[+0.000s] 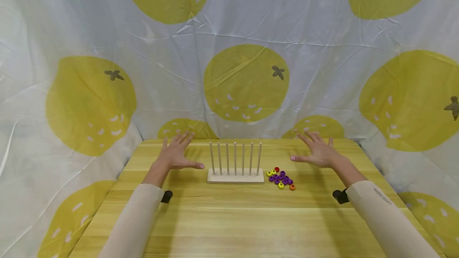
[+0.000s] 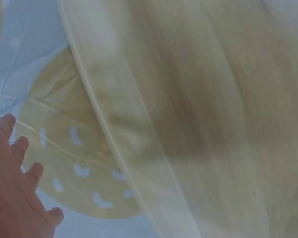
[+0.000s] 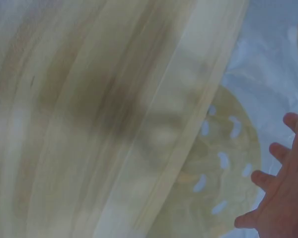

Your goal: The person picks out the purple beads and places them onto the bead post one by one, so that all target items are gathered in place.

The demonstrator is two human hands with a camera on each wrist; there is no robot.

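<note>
A pale wooden peg rack (image 1: pixel 235 179) with a row of several upright rods stands on the table, its rods bare. Just right of it lies a loose group of purple beads (image 1: pixel 281 177), with yellow beads (image 1: pixel 281 185), a red bead (image 1: pixel 277 169) and an orange bead (image 1: pixel 292 187) around them. My left hand (image 1: pixel 176 154) is spread above the table, left of the rack, and holds nothing. To the right of the beads my right hand (image 1: pixel 317 153) is likewise spread in the air with nothing in it. Both wrist views show spread fingers, but neither rack nor beads.
The wooden table (image 1: pixel 229 226) runs back to a hanging cloth (image 1: pixel 315 79) with large yellow fruit prints. Small black devices (image 1: pixel 340 197) sit at both wrists by the sleeve cuffs. The table's far edge (image 2: pixel 104 124) crosses the left wrist view.
</note>
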